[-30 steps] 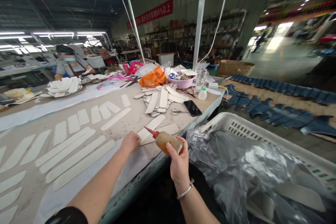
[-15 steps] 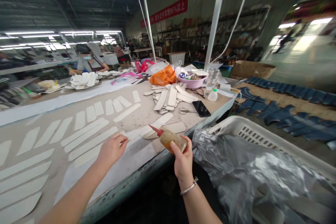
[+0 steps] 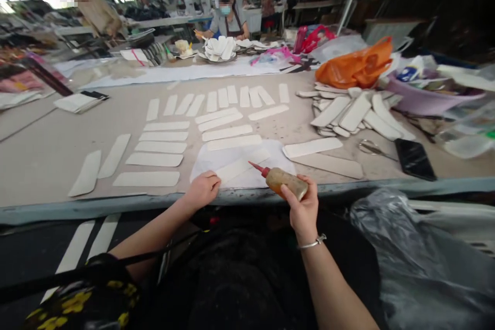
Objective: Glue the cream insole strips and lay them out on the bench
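My right hand [image 3: 303,203] is wrapped round a squeeze bottle [image 3: 286,181] of amber-brown liquid. The bottle is tilted, and its red nozzle [image 3: 260,168] points left over a white strip [image 3: 242,166]. That strip lies slantwise on a white sheet [image 3: 201,157] at the table's front edge. With closed fingers, my left hand [image 3: 203,189] pinches the strip's near left end; the fingertips are partly hidden. I cannot tell whether the nozzle touches the strip. To the right, a white strip [image 3: 313,147] overlaps a beige strip [image 3: 328,164].
Several white strips [image 3: 154,159] lie in rows on the table [image 3: 127,108]. Further right are a pile of strips [image 3: 356,111], scissors [image 3: 369,147], a phone [image 3: 414,159], an orange bag [image 3: 356,67] and a purple basin [image 3: 433,95]. A co-worker [image 3: 228,15] sits across the table.
My view has swung left and down, bringing more of the table and strips into sight. The bottle stays in my right hand, while a strip now shows flat on the sheet under its nozzle.
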`<state>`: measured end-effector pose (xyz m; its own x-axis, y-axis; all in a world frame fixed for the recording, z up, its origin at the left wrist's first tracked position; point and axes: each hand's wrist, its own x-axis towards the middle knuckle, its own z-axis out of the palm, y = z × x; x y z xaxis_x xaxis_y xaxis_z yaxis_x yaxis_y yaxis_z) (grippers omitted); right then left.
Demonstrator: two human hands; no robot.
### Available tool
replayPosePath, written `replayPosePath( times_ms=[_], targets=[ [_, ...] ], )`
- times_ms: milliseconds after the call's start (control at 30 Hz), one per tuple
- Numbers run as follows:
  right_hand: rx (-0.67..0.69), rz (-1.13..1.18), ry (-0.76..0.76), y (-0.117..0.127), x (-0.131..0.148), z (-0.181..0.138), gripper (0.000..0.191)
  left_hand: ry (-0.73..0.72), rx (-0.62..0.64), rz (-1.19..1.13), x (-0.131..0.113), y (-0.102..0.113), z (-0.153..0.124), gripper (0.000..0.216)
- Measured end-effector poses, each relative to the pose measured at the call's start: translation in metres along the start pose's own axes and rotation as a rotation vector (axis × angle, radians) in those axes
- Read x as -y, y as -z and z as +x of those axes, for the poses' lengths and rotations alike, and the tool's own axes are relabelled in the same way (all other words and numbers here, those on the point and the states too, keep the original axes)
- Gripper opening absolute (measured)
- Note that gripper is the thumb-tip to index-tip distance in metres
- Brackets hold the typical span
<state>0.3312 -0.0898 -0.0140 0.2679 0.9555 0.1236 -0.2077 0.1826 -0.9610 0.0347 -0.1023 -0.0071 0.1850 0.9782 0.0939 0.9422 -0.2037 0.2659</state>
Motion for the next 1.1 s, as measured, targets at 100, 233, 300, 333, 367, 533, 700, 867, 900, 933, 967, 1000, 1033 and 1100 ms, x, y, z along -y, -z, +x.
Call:
replayPosePath(
  times_ms=[100,233,300,333,367,533,700,867,900,933,967,1000,1033,1100],
  targets=[
    [0.052,-0.038,-0.011,-0.008,0.000,-0.007,0.052,-0.069,-0.088,-0.054,0.004,-0.003,-0.006,0.026],
    [0.130,-0.108,0.011,-0.019,-0.001,-0.014,0.049,-0.096,-0.211,-0.119,0.016,-0.001,-0.012,0.020],
    [0.175,-0.132,0.051,-0.025,-0.004,-0.017,0.047,-0.105,-0.230,-0.135,0.021,-0.001,-0.015,0.019],
    [0.197,-0.148,0.080,-0.027,-0.006,-0.018,0.047,-0.123,-0.250,-0.139,0.023,-0.001,-0.016,0.019],
    [0.219,-0.172,0.118,-0.030,-0.007,-0.020,0.046,-0.149,-0.278,-0.135,0.025,-0.001,-0.018,0.019],
    [0.312,-0.354,0.366,-0.046,-0.009,-0.022,0.040,-0.290,-0.355,-0.063,0.027,-0.011,-0.023,0.019],
    [0.416,-0.448,0.459,-0.062,-0.010,-0.024,0.040,-0.330,-0.374,-0.059,0.028,-0.016,-0.021,0.018],
    [0.488,-0.481,0.450,-0.070,-0.019,-0.026,0.044,-0.359,-0.401,-0.056,0.027,-0.014,-0.020,0.016],
    [0.496,-0.484,0.448,-0.071,-0.020,-0.026,0.044,-0.361,-0.405,-0.054,0.027,-0.014,-0.020,0.016],
    [0.501,-0.487,0.445,-0.071,-0.021,-0.026,0.045,-0.363,-0.409,-0.053,0.027,-0.014,-0.020,0.016],
    [0.504,-0.490,0.444,-0.072,-0.022,-0.026,0.045,-0.364,-0.412,-0.053,0.026,-0.015,-0.020,0.015],
    [0.504,-0.493,0.444,-0.072,-0.022,-0.026,0.045,-0.364,-0.415,-0.054,0.026,-0.015,-0.020,0.015],
    [0.503,-0.497,0.445,-0.072,-0.021,-0.026,0.044,-0.365,-0.417,-0.056,0.026,-0.016,-0.020,0.015],
    [0.498,-0.510,0.452,-0.071,-0.020,-0.025,0.044,-0.362,-0.417,-0.056,0.027,-0.017,-0.020,0.015]
  ],
)
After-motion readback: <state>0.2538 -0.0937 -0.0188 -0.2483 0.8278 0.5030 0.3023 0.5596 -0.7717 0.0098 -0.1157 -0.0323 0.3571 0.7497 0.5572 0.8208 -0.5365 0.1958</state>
